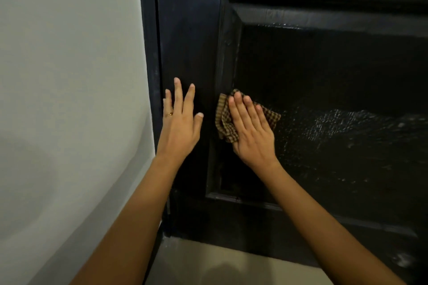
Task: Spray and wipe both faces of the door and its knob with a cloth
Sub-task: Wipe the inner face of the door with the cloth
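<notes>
Door: the dark door fills the view from 12 to 4 o'clock, seen low down. Its knob is not in view.
Panel: the sunken panel is the part being wiped.
Cloth: a checked cloth lies bunched on the panel's 9 o'clock edge, reaching into the moulding, probably to clear the corner groove.
Right grip: the right grip is released, with straight fingers pressing the cloth flat to the door. A flat palm spreads the pressure for wiping.
Wet patch: a beaded sheen at 3 o'clock of the cloth looks like spray not yet wiped.
Left grip: the left grip is released and grasps nothing. It lies spread on the door's stile at 9 o'clock of the cloth, likely to steady the door against the push.
Ring: a ring is on one left finger.
Frame: a dark frame borders the door at 9 o'clock.
Wall: a pale wall lies beyond the frame.
Floor: a light floor is at 6 o'clock.
Progress: judged mid-wipe on this face.
</notes>
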